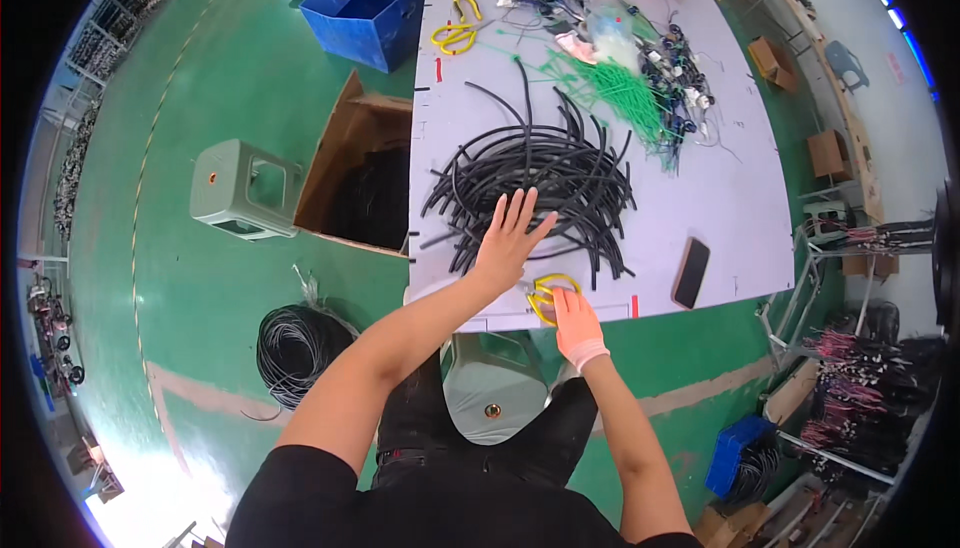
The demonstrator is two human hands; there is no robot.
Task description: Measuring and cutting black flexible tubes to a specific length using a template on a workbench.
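Note:
A tangled pile of short black tubes [535, 168] lies on the near left half of the white table. My bare left hand [508, 241] is over the pile's near edge with its fingers spread, holding nothing. Close to the table's front edge are scissors [543, 286] with yellow loop handles, their blades partly hidden. My right hand [578, 328], in a pale orange glove, has its fingers closed at the handles' right side.
A dark phone [690, 273] lies at the table's right front. Further back are green cable ties [625, 93], wired connectors [680, 88] and yellow-handled tools [457, 33]. An open carton [345, 168] adjoins the left edge; a stool [240, 188] and cable coil [298, 353] sit on the floor.

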